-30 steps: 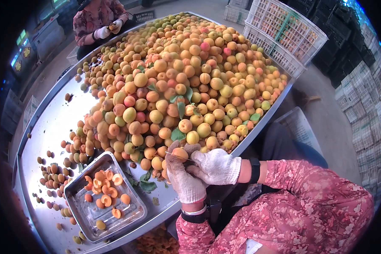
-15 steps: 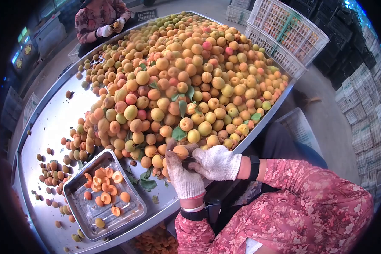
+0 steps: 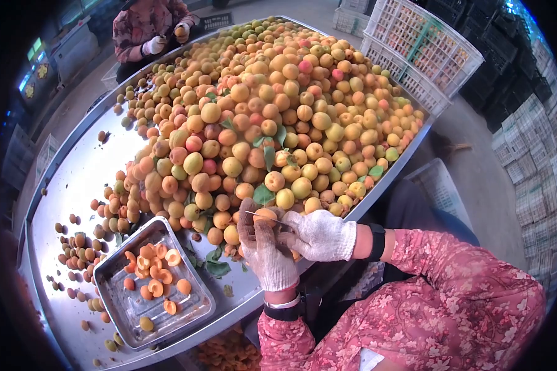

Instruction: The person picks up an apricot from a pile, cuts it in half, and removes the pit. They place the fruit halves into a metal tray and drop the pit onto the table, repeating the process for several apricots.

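Note:
My left hand (image 3: 267,256), in a white knit glove with browned fingers, is closed around an apricot (image 3: 265,214). A thin knife blade (image 3: 254,213) lies across the top of that fruit. Its handle end is hidden inside my gloved right hand (image 3: 323,236), whose fingers are closed. Just beyond both hands rises a large heap of apricots (image 3: 272,111) with some green leaves (image 3: 263,194) among them. To the left, a metal tray (image 3: 198,307) carries several apricot halves (image 3: 156,287) and a few fruits that look whole.
The fruit heap lies on a metal table (image 3: 74,185) with a raised rim. Across it a co-worker in gloves (image 3: 155,44) handles a fruit. White crates (image 3: 424,46) stand at the far right corner, others (image 3: 529,179) are stacked at right. Halved fruit (image 3: 229,351) shows below the table edge.
The knife blade now shows across the apricot in my left hand, and my left fingers have shifted around the fruit. The co-worker's hands have moved farther apart.

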`<control>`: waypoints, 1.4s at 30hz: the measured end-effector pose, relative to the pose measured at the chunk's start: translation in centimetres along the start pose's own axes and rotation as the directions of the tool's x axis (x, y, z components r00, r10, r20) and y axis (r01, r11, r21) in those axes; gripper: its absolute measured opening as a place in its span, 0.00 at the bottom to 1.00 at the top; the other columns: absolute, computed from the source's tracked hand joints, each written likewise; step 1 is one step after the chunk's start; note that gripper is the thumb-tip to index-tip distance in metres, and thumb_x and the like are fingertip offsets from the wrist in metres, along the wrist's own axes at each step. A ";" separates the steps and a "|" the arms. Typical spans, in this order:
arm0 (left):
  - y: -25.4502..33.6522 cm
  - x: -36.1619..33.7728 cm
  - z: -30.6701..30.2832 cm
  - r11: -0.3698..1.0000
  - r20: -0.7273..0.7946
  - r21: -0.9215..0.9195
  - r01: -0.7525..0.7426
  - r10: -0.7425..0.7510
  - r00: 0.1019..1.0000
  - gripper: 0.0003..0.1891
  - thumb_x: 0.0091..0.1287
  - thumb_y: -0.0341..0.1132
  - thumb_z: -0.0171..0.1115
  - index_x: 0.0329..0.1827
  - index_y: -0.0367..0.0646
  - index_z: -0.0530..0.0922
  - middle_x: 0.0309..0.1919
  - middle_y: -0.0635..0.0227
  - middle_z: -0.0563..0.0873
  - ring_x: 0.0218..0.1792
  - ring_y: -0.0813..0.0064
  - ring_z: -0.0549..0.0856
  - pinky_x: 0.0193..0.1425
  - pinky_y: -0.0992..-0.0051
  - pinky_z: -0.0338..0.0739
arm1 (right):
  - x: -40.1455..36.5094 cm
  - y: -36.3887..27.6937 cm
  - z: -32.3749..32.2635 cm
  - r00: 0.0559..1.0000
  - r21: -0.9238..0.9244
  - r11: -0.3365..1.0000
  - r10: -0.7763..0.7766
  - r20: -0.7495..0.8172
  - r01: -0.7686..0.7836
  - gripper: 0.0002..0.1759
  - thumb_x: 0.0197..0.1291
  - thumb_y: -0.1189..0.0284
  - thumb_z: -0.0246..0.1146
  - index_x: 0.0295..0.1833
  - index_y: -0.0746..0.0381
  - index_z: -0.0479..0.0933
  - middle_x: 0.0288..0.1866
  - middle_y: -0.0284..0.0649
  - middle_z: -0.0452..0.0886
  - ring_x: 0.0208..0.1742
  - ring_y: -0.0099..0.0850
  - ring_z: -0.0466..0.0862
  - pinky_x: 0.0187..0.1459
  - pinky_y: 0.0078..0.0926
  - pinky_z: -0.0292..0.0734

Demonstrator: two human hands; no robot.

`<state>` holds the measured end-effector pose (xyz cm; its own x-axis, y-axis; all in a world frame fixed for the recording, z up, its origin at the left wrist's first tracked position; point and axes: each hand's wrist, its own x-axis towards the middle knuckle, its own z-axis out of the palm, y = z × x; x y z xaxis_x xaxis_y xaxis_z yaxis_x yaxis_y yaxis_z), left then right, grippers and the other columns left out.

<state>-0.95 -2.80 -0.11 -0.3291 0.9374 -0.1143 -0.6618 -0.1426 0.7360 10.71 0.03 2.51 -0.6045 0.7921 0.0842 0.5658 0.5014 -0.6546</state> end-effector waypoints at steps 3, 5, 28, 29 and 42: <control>-0.8 0.5 -1.3 0.981 0.012 -0.150 0.121 -0.121 0.993 0.24 0.74 0.48 0.56 0.63 0.37 0.70 0.49 0.64 0.81 0.46 0.74 0.82 0.51 0.76 0.79 | -0.1 0.8 0.6 1.000 -0.074 0.997 0.020 0.009 -0.019 0.25 0.68 0.61 0.57 0.62 0.66 0.66 0.30 0.52 0.83 0.31 0.50 0.84 0.29 0.43 0.78; -0.7 0.4 -1.3 0.889 0.039 -0.341 0.306 -0.311 0.949 0.25 0.74 0.53 0.53 0.59 0.39 0.73 0.50 0.64 0.81 0.46 0.73 0.82 0.50 0.77 0.79 | -0.2 1.0 0.8 1.000 -0.087 0.996 0.014 0.002 -0.013 0.25 0.68 0.61 0.57 0.62 0.66 0.66 0.29 0.50 0.83 0.30 0.49 0.84 0.28 0.42 0.77; 0.0 0.5 -0.6 0.913 -0.001 -0.264 0.312 -0.324 0.946 0.25 0.74 0.54 0.52 0.58 0.40 0.73 0.46 0.58 0.84 0.41 0.69 0.83 0.44 0.71 0.80 | -0.2 3.1 2.8 0.999 0.220 0.975 -0.037 -0.002 0.036 0.19 0.69 0.60 0.56 0.54 0.65 0.71 0.26 0.53 0.80 0.25 0.47 0.82 0.25 0.38 0.77; -0.3 0.6 -1.1 0.921 0.043 -0.223 0.320 -0.318 0.947 0.24 0.74 0.53 0.53 0.57 0.40 0.74 0.47 0.58 0.84 0.42 0.68 0.83 0.45 0.70 0.80 | -0.3 3.5 3.0 0.998 0.350 0.935 -0.061 -0.001 0.058 0.19 0.70 0.60 0.55 0.54 0.65 0.71 0.25 0.50 0.80 0.21 0.44 0.82 0.22 0.34 0.75; -1.5 0.6 -1.3 0.953 0.143 -0.180 0.242 -0.218 0.966 0.28 0.74 0.53 0.51 0.63 0.35 0.67 0.54 0.46 0.81 0.53 0.57 0.82 0.60 0.61 0.76 | -0.9 1.9 -0.8 0.998 0.061 0.998 0.018 0.058 -0.022 0.16 0.69 0.60 0.56 0.46 0.64 0.72 0.24 0.52 0.79 0.25 0.49 0.82 0.25 0.41 0.76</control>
<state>-1.05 -2.43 -2.16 -0.0774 0.9815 -0.1751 -0.8321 0.0332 0.5537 12.74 0.54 1.80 -0.6258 0.7795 0.0283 0.5437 0.4619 -0.7007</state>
